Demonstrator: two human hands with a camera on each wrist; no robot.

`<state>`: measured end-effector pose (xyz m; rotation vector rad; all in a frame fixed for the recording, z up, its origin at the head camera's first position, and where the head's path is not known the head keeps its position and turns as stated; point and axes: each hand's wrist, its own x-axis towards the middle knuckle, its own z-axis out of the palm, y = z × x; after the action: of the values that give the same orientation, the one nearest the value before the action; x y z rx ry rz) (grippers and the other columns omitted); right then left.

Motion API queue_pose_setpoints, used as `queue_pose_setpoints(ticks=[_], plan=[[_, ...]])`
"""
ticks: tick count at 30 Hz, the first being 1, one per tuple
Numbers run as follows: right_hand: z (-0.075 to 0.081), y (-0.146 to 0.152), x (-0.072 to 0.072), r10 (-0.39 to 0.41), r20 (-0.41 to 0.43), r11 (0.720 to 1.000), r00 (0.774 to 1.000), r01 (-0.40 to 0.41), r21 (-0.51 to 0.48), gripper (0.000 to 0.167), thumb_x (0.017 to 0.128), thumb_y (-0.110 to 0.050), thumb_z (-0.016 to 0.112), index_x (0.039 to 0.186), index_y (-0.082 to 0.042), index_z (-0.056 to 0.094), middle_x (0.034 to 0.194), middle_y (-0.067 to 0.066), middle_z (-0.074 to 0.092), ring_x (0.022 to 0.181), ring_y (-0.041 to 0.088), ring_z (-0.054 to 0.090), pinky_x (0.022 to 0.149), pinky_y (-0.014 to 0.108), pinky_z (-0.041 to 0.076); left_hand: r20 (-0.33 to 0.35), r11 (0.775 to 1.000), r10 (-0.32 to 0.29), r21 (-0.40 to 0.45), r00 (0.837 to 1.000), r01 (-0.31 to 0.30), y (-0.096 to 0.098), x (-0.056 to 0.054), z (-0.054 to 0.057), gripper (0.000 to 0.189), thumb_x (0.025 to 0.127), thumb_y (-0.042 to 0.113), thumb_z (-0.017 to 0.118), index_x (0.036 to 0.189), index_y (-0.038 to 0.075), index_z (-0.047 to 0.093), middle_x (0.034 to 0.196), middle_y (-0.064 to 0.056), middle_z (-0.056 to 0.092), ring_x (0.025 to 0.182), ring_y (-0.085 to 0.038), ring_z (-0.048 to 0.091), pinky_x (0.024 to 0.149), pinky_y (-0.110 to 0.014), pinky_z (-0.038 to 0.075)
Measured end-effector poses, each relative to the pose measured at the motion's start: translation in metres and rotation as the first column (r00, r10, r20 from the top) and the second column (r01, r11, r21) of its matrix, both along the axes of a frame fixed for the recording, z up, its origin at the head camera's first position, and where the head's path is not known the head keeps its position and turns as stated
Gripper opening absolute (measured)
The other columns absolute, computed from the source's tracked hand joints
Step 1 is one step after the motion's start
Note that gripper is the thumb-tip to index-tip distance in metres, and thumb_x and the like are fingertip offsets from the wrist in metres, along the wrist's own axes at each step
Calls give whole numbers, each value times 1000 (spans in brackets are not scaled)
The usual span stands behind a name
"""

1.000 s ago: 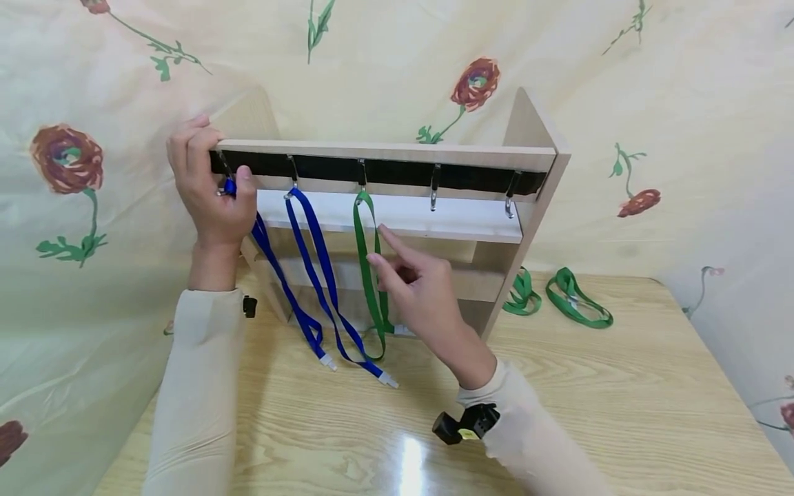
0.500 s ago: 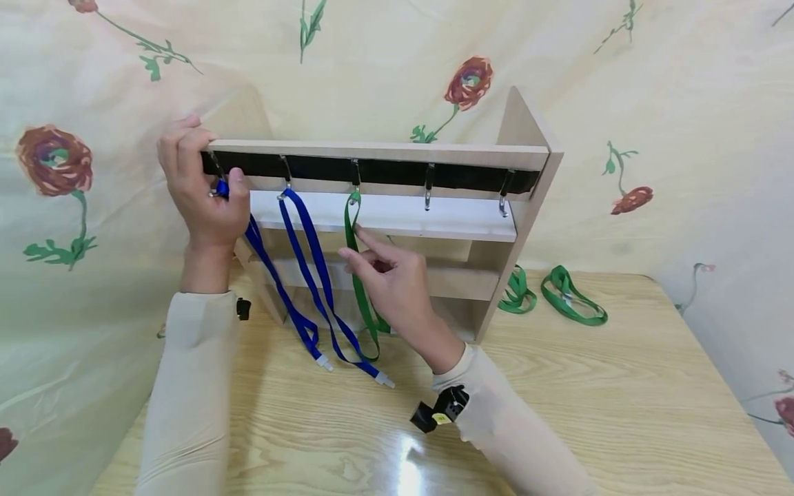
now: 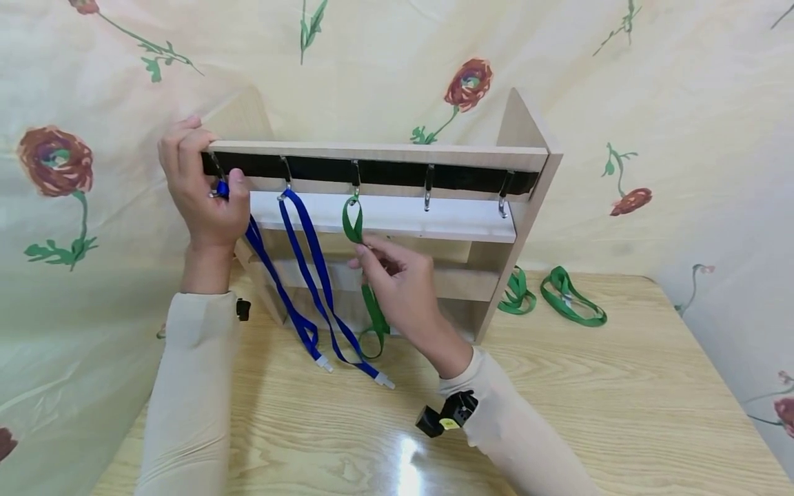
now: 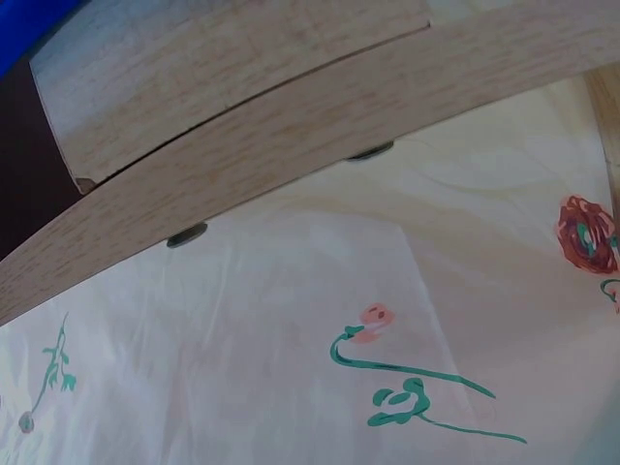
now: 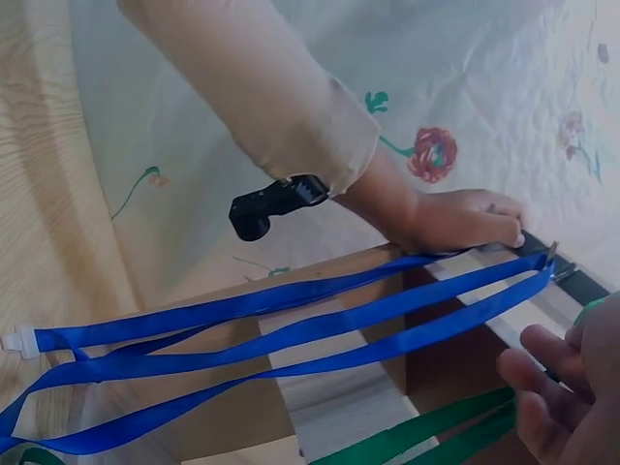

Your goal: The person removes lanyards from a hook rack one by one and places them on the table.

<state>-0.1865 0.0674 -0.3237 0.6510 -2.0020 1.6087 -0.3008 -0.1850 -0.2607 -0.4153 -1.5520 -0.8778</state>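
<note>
While the left hand (image 3: 207, 196) grips the shelf's left end, the head view shows the right hand (image 3: 400, 279) pinching a green strap (image 3: 375, 310) below the shelf (image 3: 397, 149)'s middle hook (image 3: 356, 180), apparently straightening it; releasing it seems called for next. The left wrist view shows flowered cloth (image 4: 281, 300) behind the shelf. In the right wrist view, blue straps (image 5: 320, 326) hang along it.

The pale, glossy, wood-grained surface (image 3: 589, 386) carries the shelf (image 3: 528, 207), standing toward its back, and, to the right of that, a green lanyard (image 3: 516, 282), heaped in loops and partly hidden by the shelf, with a second lanyard (image 3: 560, 281), also green, loosely coiled just beside it
</note>
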Motion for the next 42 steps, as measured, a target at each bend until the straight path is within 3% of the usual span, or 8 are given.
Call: queue_pose_setpoints(ticks=[4, 10, 14, 17, 23, 29, 36, 42], plan=[[3, 5, 6, 16, -25, 1000, 1000, -16, 0, 22, 102, -10, 65, 116, 0, 79, 102, 15, 82, 79, 16, 75, 67, 25, 60, -3, 1000, 0, 4, 1000, 0, 0, 1, 0, 67, 78, 50, 47, 108, -8, 62, 116, -31, 60, 133, -26, 53, 123, -41, 34], [11, 12, 16, 55, -80, 998, 995, -54, 14, 24, 101, -3, 63, 120, 1, 77, 115, 16, 80, 94, 22, 80, 81, 26, 64, -9, 1000, -5, 5, 1000, 5, 1, 2, 1, 67, 78, 50, 47, 108, -8, 62, 114, -32, 60, 133, -27, 53, 122, -41, 34], [17, 19, 21, 77, -142, 997, 987, -74, 26, 24, 100, 2, 63, 120, 4, 76, 116, 18, 80, 105, 26, 80, 92, 28, 62, -12, 1000, -5, 5, 1000, 5, 2, 2, 1, 67, 78, 50, 47, 107, -8, 61, 114, -32, 60, 133, -27, 53, 122, -41, 35], [22, 26, 24, 80, -178, 997, 981, -78, 20, 24, 98, 5, 64, 118, 6, 76, 113, 20, 80, 105, 21, 80, 93, 29, 62, -14, 1000, -3, 5, 1000, 3, 1, 1, 1, 67, 78, 51, 47, 108, -8, 61, 114, -32, 60, 132, -27, 53, 122, -41, 35], [29, 44, 32, 18, -233, 1000, 972, -19, -1, 21, 95, 10, 65, 113, 10, 76, 105, 25, 79, 95, 3, 75, 86, 23, 62, -11, 1000, -5, -6, 1000, 5, 0, 0, 0, 66, 78, 49, 47, 108, -8, 62, 116, -31, 60, 133, -27, 53, 123, -42, 35], [35, 63, 41, -60, -249, 998, 967, 49, -48, 14, 97, 5, 65, 101, 14, 73, 91, 27, 76, 80, 1, 69, 75, 17, 57, -4, 1000, 0, -3, 1000, 0, 0, -1, 0, 66, 78, 48, 47, 109, -7, 62, 116, -31, 60, 133, -26, 53, 123, -41, 34], [40, 81, 49, -78, -255, 988, 964, 41, -149, 33, 100, -15, 69, 88, 16, 70, 84, -9, 77, 71, 2, 70, 60, 17, 53, -5, 1000, 2, -2, 1000, -2, 0, 0, 0, 66, 78, 50, 47, 108, -8, 61, 116, -31, 60, 133, -27, 53, 122, -41, 35], [40, 99, 55, -116, -237, 976, 965, 66, -208, 37, 98, -15, 72, 84, 19, 66, 75, -10, 73, 61, 1, 63, 54, 14, 49, -8, 1000, 1, 2, 1000, -1, 1, -1, 0, 67, 78, 51, 47, 108, -7, 62, 115, -31, 60, 132, -26, 53, 122, -41, 35]])
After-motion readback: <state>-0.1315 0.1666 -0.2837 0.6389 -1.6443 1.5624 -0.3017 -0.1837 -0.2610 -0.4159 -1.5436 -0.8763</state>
